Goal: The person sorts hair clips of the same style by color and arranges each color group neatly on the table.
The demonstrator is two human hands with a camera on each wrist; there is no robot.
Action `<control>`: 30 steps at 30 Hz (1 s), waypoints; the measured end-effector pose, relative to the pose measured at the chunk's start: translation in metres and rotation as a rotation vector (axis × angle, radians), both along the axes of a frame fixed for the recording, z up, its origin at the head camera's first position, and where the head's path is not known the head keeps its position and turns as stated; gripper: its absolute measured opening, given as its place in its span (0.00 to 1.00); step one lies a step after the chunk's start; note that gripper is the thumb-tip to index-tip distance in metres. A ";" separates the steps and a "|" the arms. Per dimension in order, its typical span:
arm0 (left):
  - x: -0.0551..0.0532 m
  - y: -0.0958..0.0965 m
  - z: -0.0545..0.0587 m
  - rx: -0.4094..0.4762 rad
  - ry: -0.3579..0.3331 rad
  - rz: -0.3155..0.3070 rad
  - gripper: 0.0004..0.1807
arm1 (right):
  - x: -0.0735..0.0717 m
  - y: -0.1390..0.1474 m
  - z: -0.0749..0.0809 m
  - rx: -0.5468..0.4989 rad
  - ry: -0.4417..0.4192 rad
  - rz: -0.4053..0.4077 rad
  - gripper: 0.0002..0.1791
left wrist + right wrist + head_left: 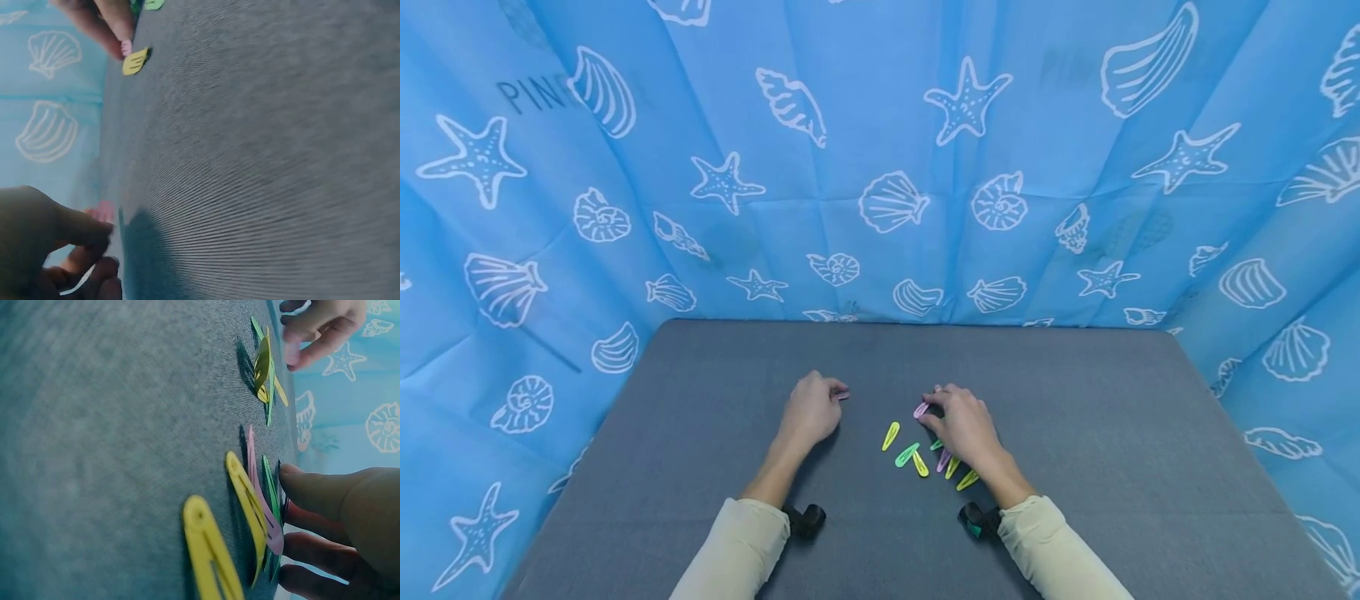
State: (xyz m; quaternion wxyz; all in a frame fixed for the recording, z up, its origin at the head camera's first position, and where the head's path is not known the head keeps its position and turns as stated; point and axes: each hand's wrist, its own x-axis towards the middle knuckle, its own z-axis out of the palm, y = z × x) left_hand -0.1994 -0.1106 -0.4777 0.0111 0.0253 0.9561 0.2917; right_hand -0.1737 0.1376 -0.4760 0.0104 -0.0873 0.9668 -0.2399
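In the head view my left hand (812,409) is left of the clips, pinching a pink snap hair clip (843,395) between thumb and fingers. That clip (105,211) looks blurred in the left wrist view. My right hand (964,423) is over the far end of the group, thumb and forefinger on another pink hair clip (921,410). Below and beside it lie a purple clip (943,461), yellow clips (967,480) and a partly hidden green clip (936,445). Between the hands are a yellow clip (891,436), a green clip (906,455) and a second yellow one (921,465).
The clips lie on a grey cloth-covered table (700,433). A blue curtain (850,150) with white shells and starfish hangs behind its far edge and at both sides. Dark wrist cameras (805,522) are strapped by the cream sleeves (737,542).
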 end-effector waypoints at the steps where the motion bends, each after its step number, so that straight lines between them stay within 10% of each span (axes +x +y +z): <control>1: -0.002 -0.001 -0.001 0.015 0.006 -0.002 0.13 | 0.000 0.000 0.000 -0.001 -0.002 0.001 0.22; 9: -0.031 -0.012 -0.005 0.202 -0.014 0.023 0.10 | 0.000 0.000 0.000 -0.007 -0.018 0.000 0.21; 30: -0.094 -0.023 -0.023 0.206 -0.010 -0.009 0.12 | -0.001 0.000 0.001 0.001 -0.013 -0.014 0.21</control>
